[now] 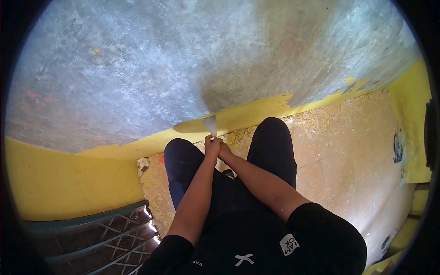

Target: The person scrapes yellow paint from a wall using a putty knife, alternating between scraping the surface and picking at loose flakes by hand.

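Between my knees, both hands are closed together around the handle of a scraper [210,124]. My left hand [212,147] and my right hand [224,150] overlap, so the handle is mostly hidden. The scraper's flat, pale blade points away from me and lies against the strip of yellow paint [247,111] at the foot of the wall. Above that strip the wall [137,68] is bare grey, with ragged paint edges where the two meet.
Paint flakes [233,137] litter the tiled floor [339,169] along the wall. A yellow side wall [68,183] and a dark slatted frame [101,233] stand on the left. Another yellow surface [412,119] is at the right. A whitish lump [143,163] sits in the left corner.
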Available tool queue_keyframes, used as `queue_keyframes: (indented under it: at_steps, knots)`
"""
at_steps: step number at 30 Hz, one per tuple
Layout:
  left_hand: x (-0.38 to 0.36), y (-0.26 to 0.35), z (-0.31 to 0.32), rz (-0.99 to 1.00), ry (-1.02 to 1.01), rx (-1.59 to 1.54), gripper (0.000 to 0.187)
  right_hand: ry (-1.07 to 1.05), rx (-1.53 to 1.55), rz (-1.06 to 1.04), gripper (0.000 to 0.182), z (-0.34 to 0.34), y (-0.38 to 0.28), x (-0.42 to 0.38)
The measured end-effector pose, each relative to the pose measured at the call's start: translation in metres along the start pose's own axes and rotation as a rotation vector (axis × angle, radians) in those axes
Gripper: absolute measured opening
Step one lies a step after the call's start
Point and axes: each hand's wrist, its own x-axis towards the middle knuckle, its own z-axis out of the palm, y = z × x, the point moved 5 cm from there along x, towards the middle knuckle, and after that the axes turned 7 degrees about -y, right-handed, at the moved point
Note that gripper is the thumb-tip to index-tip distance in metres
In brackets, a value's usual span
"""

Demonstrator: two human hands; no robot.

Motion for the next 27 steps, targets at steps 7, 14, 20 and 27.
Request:
queue_keyframes:
  at_steps: [7, 14, 20, 27]
  knots:
    - [0.001, -0.002, -0.003, 0.071, -0.078, -0.09, 0.047, -0.041, 0.334, 0.119, 0.05, -0.011, -0.006, -0.02]
    - [-0.002, 0.001, 0.001, 0.065, -0.057, -0.073, 0.045, 0.028, 0.425, 0.157, 0.053, -0.018, -0.005, -0.029]
    - [-0.002, 0.001, 0.002, 0.055, -0.085, -0.115, 0.043, 0.089, 0.355, 0.118, 0.055, -0.028, -0.014, -0.035]
    - [0.006, -0.005, -0.003, 0.08, -0.083, -0.112, 0.038, 0.109, 0.454, 0.111, 0.051, -0.02, -0.015, -0.03]
